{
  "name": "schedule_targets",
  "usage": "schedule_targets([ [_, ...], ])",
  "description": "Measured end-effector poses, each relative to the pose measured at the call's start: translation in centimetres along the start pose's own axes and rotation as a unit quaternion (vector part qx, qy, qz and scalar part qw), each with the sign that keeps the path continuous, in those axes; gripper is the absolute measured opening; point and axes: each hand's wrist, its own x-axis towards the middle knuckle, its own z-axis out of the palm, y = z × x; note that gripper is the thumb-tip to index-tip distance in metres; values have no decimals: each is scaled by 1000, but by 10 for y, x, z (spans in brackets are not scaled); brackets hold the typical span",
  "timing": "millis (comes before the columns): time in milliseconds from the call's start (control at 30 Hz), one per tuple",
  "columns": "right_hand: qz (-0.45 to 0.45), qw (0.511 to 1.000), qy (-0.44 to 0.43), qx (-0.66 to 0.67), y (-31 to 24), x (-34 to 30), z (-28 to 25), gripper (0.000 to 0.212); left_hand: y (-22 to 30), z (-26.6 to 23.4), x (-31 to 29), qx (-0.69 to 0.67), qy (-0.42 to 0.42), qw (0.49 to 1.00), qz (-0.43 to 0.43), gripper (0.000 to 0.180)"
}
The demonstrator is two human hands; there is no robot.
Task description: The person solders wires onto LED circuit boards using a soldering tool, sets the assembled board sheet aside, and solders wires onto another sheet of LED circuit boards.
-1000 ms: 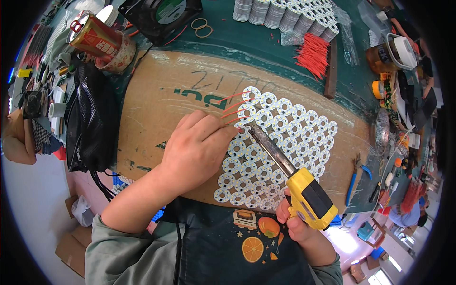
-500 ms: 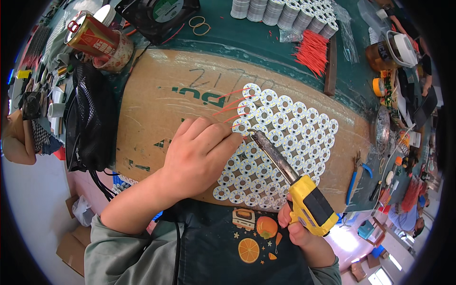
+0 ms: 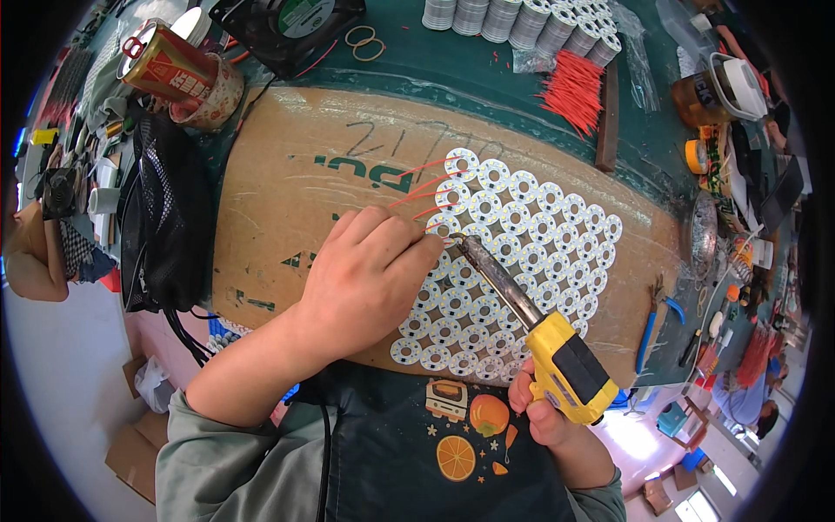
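Observation:
Rows of round white LED boards [image 3: 484, 207] lie packed together on a sheet of cardboard. Several thin red wires [image 3: 424, 184] stick out leftward from the boards along the left edge. My left hand [image 3: 365, 278] is closed in a pinch at this edge, on what looks like a red wire, mostly hidden by the fingers. My right hand [image 3: 544, 413] grips a yellow and black soldering gun [image 3: 570, 370] from below. Its dark tip points up and left, touching or just above a board right by my left fingertips.
Beneath the boards is the brown cardboard [image 3: 278, 191]. Beyond it are stacked round boards [image 3: 531, 26], a heap of red wires [image 3: 570, 91] and a dark bar [image 3: 606, 130]. A black fan [image 3: 291, 26] and a can [image 3: 174, 65] stand far left; blue-handled pliers [image 3: 646, 339] lie right.
The soldering gun's tip has shifted slightly up and left, closer to my left fingertips. My left hand stays nearly in place, still pinched.

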Motion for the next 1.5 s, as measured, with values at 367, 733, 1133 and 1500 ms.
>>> schedule_targets([
  [367,-26,1000,-13,-9,5,1,-3,69,1,-2,2,3,-12,1000,-4,26],
  [733,-55,997,45,34,-12,12,8,83,1,0,4,-5,-15,1000,-12,27],
  [1133,-50,996,-42,-54,8,-7,-3,80,6,-8,-9,-16,27,999,-23,31],
  [1500,-104,994,11,-35,10,1,3,24,7,-7,-11,-16,30,999,-30,33],
])
